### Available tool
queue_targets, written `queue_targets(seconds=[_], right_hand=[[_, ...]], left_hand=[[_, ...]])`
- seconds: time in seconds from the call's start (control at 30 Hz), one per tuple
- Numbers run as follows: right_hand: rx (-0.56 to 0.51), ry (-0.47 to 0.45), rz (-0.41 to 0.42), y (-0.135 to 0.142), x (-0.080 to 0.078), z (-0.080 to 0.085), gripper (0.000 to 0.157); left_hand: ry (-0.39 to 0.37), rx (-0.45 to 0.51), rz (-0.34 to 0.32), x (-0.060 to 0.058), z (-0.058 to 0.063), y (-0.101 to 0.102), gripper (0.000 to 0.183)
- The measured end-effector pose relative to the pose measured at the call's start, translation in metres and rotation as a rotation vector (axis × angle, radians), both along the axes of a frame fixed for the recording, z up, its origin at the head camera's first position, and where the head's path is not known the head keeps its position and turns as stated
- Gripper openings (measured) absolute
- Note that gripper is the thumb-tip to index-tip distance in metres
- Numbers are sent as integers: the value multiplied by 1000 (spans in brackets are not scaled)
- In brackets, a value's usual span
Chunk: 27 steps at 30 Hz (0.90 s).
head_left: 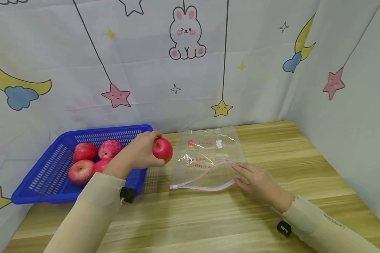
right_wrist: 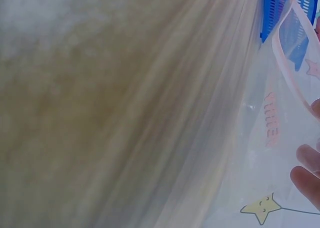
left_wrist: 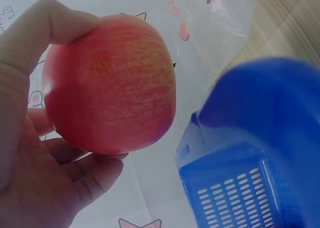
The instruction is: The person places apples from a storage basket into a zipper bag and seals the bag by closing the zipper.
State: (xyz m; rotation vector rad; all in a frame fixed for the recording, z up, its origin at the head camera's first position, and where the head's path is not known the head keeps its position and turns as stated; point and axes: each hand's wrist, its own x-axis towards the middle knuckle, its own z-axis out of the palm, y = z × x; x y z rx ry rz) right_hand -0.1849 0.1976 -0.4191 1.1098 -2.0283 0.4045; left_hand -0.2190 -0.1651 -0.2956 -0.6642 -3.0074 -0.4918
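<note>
In the head view my left hand (head_left: 142, 149) grips a red apple (head_left: 163, 150) above the right rim of a blue plastic basket (head_left: 38, 172). The left wrist view shows the thumb on one side of the apple (left_wrist: 112, 88) and curled fingers on the other. A clear zip bag (head_left: 206, 146) with pink edging and small printed pictures lies flat on the table, its mouth parted toward me. At the right end of that mouth is my right hand (head_left: 263, 182), index fingertip on the upper edge and thumb at the lower edge, spread apart.
Several red apples (head_left: 81, 171) sit in the basket at the left. A white zip slider (head_left: 175, 186) is at the left corner of the bag's mouth. Behind the wooden table (head_left: 202, 221) hangs a white printed curtain (head_left: 145, 63), which continues along the right side.
</note>
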Motion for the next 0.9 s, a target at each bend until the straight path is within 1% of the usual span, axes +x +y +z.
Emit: queue_targets(seconds=[0.2,0.47,0.63,0.8,0.9], right_hand=[[-2,9,-2,0,-1,0,35],[-6,2,-8,-1,-1,-1,38],[-9,-1,-5,0,0,-1,33],[-8,-5,-7,0,0,0,40],[-10,-8,-12,0,0,-1,35]], left_hand=[[-8,15,-1,2,-2,3,77],[3,37,-35,4,-6,6,72],[6,41,-46,7,-7,9,72],[7,56,-66,9,-7,13,71],[6,58,-73,10,-8,16,70]])
